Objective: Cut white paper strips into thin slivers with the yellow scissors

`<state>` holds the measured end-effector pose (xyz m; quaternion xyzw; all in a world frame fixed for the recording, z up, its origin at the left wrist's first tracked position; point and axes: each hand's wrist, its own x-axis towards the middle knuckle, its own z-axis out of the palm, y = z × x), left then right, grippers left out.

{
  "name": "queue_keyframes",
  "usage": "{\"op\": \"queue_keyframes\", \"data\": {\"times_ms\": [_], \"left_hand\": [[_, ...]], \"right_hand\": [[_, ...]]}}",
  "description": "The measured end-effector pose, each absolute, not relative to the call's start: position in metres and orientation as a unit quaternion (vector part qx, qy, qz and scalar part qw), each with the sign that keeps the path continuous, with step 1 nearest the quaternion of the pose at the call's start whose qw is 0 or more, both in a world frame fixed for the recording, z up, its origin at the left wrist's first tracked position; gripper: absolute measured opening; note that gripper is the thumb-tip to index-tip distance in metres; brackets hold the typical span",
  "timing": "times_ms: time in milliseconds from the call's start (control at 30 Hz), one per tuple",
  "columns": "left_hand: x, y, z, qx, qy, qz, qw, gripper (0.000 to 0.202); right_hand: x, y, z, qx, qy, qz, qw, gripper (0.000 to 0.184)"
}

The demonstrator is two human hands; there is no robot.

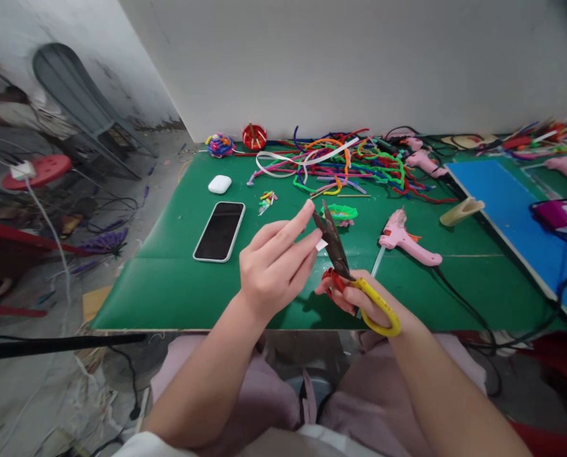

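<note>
My right hand [361, 293] is wrapped round the handles of a pair of scissors [335, 251], one loop yellow and the other red. Their dark blades are slightly apart and point up and away from me. Close to the blades, my left hand [278, 263] has its fingers stretched forward and pinches a small white piece [322, 244] whose edge shows by the fingertips. Most of that piece is hidden. Just beyond the blades lies a green pipe-cleaner shape [343, 213] on the green table [169, 285].
A phone [219, 231], a white earbud case [219, 185] and small coloured bits [267, 202] lie at left. Loose pipe cleaners [331, 162] run along the back. To the right are a pink glue gun [402, 238] with its cord, a bamboo tube [462, 211] and a blue board [512, 216].
</note>
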<state>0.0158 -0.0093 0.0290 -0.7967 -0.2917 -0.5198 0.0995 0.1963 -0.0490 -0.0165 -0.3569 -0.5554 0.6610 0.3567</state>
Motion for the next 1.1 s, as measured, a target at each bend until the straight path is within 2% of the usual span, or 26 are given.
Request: {"op": "queue_keyframes", "data": {"times_ms": [467, 667, 1100], "left_hand": [[0.023, -0.014, 0.024, -0.815, -0.287, -0.496, 0.084, 0.017], [0.026, -0.016, 0.019, -0.826, -0.282, -0.478, 0.095, 0.019], [0.035, -0.022, 0.017, -0.824, -0.267, -0.497, 0.061, 0.018]], "right_hand": [[0.194, -0.048, -0.015, -0.353, -0.545, 0.661, 0.377, 0.046], [0.197, -0.047, -0.023, -0.344, -0.572, 0.635, 0.389, 0.037], [0.197, -0.045, -0.029, -0.352, -0.585, 0.623, 0.381, 0.040]]}}
